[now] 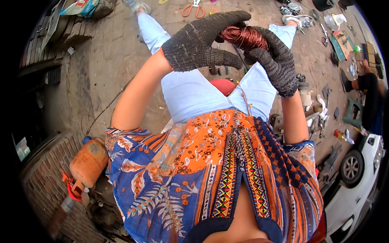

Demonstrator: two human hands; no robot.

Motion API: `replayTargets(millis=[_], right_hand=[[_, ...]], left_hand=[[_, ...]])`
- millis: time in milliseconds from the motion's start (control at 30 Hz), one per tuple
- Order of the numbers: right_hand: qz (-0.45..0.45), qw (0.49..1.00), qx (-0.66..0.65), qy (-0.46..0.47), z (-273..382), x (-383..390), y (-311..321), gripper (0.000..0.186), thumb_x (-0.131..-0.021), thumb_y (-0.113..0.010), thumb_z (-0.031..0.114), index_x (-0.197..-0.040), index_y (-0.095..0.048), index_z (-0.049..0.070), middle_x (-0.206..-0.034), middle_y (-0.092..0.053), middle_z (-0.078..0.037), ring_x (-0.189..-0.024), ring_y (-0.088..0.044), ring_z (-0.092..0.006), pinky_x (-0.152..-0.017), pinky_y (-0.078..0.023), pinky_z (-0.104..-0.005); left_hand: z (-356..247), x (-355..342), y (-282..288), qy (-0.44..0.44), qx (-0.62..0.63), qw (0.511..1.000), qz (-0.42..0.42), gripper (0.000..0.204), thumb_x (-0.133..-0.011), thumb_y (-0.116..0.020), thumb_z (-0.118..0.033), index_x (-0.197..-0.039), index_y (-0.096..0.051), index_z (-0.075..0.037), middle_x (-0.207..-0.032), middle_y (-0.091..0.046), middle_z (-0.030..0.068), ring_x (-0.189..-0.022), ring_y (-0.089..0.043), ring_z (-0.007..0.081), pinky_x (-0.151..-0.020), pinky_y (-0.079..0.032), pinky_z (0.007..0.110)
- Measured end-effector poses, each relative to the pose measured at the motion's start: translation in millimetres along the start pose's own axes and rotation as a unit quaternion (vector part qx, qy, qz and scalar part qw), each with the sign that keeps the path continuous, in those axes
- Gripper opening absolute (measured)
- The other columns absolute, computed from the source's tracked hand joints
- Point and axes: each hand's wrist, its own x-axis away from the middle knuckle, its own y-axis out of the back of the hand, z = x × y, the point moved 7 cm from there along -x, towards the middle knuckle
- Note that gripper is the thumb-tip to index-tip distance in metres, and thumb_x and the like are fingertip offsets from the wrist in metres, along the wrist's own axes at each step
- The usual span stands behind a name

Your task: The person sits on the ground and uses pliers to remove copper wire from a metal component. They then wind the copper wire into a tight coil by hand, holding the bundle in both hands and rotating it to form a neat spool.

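Both my hands wear dark grey knitted gloves and are raised over my lap. A bundle of reddish-brown copper wire (248, 39) lies between them, its strands wound loosely around the middle. My right hand (279, 60) is closed around the bundle's right end, with the thumb on its near side. My left hand (204, 43) is at the other end, its fingers stretched out along the far side and its thumb apart below. Whether the left fingers touch the wire is hard to tell. Under the hands are my light blue trousers (186, 95) and part of a red seat (223, 86).
Orange-handled scissors (193, 11) lie on the paved ground ahead. Metal parts and tools (322, 111) are scattered to the right, near a green stool (354, 112), another person's leg (358, 84) and a white car (356, 186). A rusty orange tank (89, 160) stands at left.
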Motion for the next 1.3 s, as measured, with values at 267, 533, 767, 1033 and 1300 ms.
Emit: replayTargets(millis=[267,533,767,1033,1300], right_hand=[[-0.015,1.000,-0.001,-0.010,15.1,-4.5,2.6,0.043,-0.086,-0.067,0.015,-0.123,-0.054,-0.003,-0.098,-0.067,-0.012,-0.084,-0.066,-0.0145,-0.076,-0.054,-0.0285],[-0.016,1.000,-0.014,-0.007,8.1,-1.0,-0.5,0.051,-0.082,-0.073,0.012,-0.126,-0.051,-0.002,-0.106,-0.065,-0.012,-0.090,-0.065,-0.0156,-0.080,-0.054,-0.0284],[-0.044,0.999,-0.018,0.024,16.4,5.1,-3.8,0.054,-0.077,-0.076,0.006,-0.125,-0.051,0.000,-0.114,-0.061,-0.013,-0.103,-0.061,-0.0172,-0.086,-0.053,-0.0303],[0.018,0.996,-0.073,-0.045,9.3,11.7,4.4,0.047,-0.084,-0.067,0.003,-0.128,-0.049,0.002,-0.117,-0.060,-0.012,-0.102,-0.061,-0.0164,-0.086,-0.053,-0.0289],[0.035,0.972,-0.120,-0.200,2.2,19.3,17.9,0.034,-0.098,-0.048,0.016,-0.129,-0.050,0.001,-0.109,-0.064,-0.015,-0.089,-0.066,-0.0186,-0.079,-0.055,-0.0296]], left_hand=[[-26.9,-1.7,18.2,-0.079,-0.130,0.986,-0.072,0.073,-0.075,-0.075,-0.029,-0.138,-0.044,-0.007,-0.136,-0.049,0.0114,-0.126,-0.046,0.0272,-0.104,-0.037,0.043],[8.7,0.5,1.6,0.033,0.194,0.980,-0.012,0.065,-0.073,-0.075,0.001,-0.132,-0.048,-0.001,-0.130,-0.054,0.0090,-0.116,-0.054,0.0200,-0.099,-0.047,0.035],[11.6,-0.1,-9.3,0.049,0.248,0.966,-0.052,0.055,-0.074,-0.075,-0.001,-0.126,-0.055,-0.003,-0.121,-0.061,0.0079,-0.108,-0.059,0.0166,-0.094,-0.051,0.033],[18.6,5.6,-16.8,0.074,0.271,0.957,-0.067,0.063,-0.070,-0.074,0.006,-0.129,-0.051,0.000,-0.124,-0.059,0.0107,-0.113,-0.057,0.0206,-0.095,-0.050,0.035],[20.0,16.1,-28.3,0.089,0.297,0.948,-0.069,0.062,-0.071,-0.075,0.003,-0.128,-0.051,0.000,-0.124,-0.059,0.0112,-0.112,-0.058,0.0209,-0.095,-0.051,0.035]])
